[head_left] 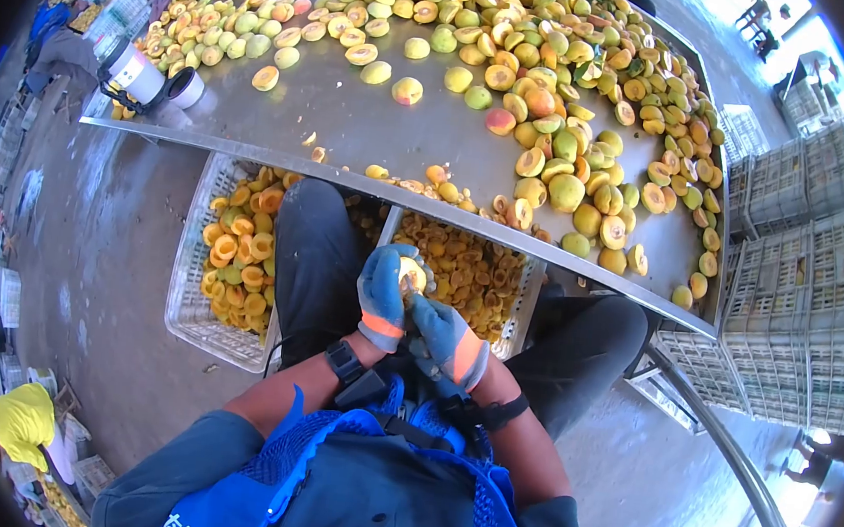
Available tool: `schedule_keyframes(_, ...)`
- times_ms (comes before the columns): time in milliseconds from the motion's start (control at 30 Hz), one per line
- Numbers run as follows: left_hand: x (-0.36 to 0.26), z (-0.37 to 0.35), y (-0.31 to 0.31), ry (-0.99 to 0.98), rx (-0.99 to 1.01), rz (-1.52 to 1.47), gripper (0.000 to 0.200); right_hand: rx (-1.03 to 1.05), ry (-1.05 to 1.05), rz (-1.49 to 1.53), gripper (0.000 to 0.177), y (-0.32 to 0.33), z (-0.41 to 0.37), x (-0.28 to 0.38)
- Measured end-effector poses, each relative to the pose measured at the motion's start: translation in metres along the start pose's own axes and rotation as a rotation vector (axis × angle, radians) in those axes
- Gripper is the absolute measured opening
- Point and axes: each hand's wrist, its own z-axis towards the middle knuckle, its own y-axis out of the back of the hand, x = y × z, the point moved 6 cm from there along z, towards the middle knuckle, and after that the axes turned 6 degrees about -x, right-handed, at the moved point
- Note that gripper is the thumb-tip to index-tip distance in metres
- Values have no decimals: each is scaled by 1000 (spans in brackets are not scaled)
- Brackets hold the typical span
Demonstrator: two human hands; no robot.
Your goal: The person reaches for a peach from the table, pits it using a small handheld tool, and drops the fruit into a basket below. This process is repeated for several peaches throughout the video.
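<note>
My left hand point(382, 295), in a blue and grey glove with an orange band, is closed around an apricot half point(411, 277), its cut face turned partly toward my right hand. My right hand point(447, 340), gloved the same way, is closed just below and right of the fruit, with its fingertips up against it. Whatever those fingers grip is hidden. Both hands are over my lap, in front of the steel table point(354, 117). Below them, a crate point(526, 308) between my knees holds many small brownish-orange pieces.
Whole and halved apricots point(560, 175) are heaped across the table's back and right. A white cup-like container point(135, 73) lies at its left end. Left of my leg, a white crate point(184, 283) holds apricot halves. Stacked crates point(791, 286) stand at right, near a metal tube point(727, 451).
</note>
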Motion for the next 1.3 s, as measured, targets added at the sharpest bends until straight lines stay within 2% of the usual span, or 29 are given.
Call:
schedule_keyframes(67, 0, 1, -3, -60, 46, 19, 37, 128, -28, 138, 47, 4, -3, -6)
schedule_keyframes(167, 8, 4, 2, -96, 112, 12, 43, 128, -35, 158, 45, 4, -3, -6)
schedule_keyframes(267, 7, 3, 0, -136, 179, 41, 47, 207, -117, 418, 42, 1, -5, -12)
schedule_keyframes(467, 2, 3, -4, -215, 281, 85, 52, 209, -121, 413, 41, 0, -8, -7)
schedule_keyframes(567, 1, 6, -5, -209, 307, 69, 53, 349, -183, 611, 41, -5, -8, -8)
schedule_keyframes(700, 0, 9, -4, -220, 317, 97, 53, 316, -203, 603, 43, -8, -6, -1)
schedule_keyframes(800, -1, 9, -6, -190, 303, 8, 52, 303, -219, 588, 45, -9, -2, -6)
schedule_keyframes(867, 9, 9, 1, 6, 192, -77, 49, 252, -219, 520, 47, -9, 3, -4)
schedule_keyframes(900, 14, 11, 3, 100, 142, -121, 47, 215, -182, 388, 47, -6, 5, -1)
schedule_keyframes(967, 16, 12, 10, 180, 158, -12, 43, 130, -119, 133, 49, -2, 3, 0)
schedule_keyframes(1067, 14, 8, 9, 306, 101, 15, 37, 79, -60, -6, 50, -1, 4, -8)
schedule_keyframes(1133, 17, 11, 12, 346, 99, -20, 38, 52, -86, -26, 50, -2, 5, -8)
schedule_keyframes(1233, 9, 11, 8, 294, 144, 73, 40, 56, -75, -10, 50, -2, 3, -6)
schedule_keyframes(1300, 6, 10, 5, 406, 106, 84, 43, 78, -113, 41, 49, 1, 0, -9)
